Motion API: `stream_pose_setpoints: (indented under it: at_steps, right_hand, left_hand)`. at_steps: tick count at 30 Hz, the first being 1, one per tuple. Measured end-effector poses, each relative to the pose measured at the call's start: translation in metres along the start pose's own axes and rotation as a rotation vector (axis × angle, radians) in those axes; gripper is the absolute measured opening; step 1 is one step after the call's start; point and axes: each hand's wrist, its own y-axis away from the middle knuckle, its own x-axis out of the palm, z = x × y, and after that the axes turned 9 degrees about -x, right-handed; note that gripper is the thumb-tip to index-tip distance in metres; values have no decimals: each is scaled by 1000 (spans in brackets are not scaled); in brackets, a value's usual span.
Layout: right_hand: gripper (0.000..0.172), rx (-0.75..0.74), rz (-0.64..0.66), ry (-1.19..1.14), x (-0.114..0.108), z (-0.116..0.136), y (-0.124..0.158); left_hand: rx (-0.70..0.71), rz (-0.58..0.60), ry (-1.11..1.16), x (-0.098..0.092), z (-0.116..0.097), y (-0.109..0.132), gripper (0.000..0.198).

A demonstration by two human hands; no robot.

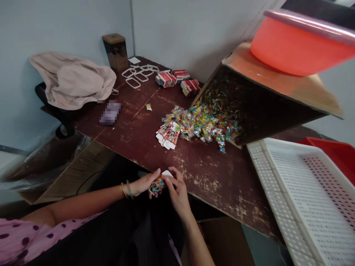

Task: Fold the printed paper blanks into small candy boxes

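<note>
Both my hands meet at the near edge of the dark brown table [216, 177]. My left hand [144, 183] grips a small colourful printed box [156, 184] from the left. My right hand [176, 190] pinches the box's white flap end from the right. Further back lies a heap of shiny colourful candy packets [206, 123], spilling from a tipped cardboard carton [266, 99]. A short stack of flat colourful box blanks [168, 135] lies at the left of the heap.
A white perforated tray [307, 195] sits at the right over a red crate [337, 151]. An orange basin [299, 44] rests on the carton. Red-and-white boxes [177, 79], white frames [138, 75], a brown box [115, 50] and a beige cloth [73, 81] lie at the back.
</note>
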Motion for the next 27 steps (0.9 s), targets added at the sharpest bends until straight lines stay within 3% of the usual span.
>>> stream_pose_setpoints:
  at_steps: [4, 7, 9, 13, 15, 20, 23, 27]
  right_hand:
    - [29, 312, -106, -461, -3, -6, 9]
    - [31, 487, 66, -694, -1, -3, 5]
    - [25, 428, 117, -613, 1, 3, 0]
    - [23, 32, 149, -213, -2, 18, -10]
    - [25, -52, 173, -146, -6, 20, -13]
    - [18, 86, 147, -213, -15, 13, -19]
    - [17, 169, 141, -287, -15, 10, -19]
    - [17, 142, 99, -244, -18, 10, -15]
  left_hand:
    - [-13, 57, 50, -2, -5, -1, 61]
    - [-26, 74, 41, -5, -10, -2, 48]
    - [-7, 94, -24, -8, -15, -1, 39]
    - [45, 64, -100, -8, -24, 2, 31]
    - [35, 47, -62, -8, -25, 2, 30]
    - [-3, 178, 37, -9, -19, -1, 39]
    - [-10, 163, -24, -10, -17, -4, 37]
    - [-15, 268, -18, -11, -21, -6, 37]
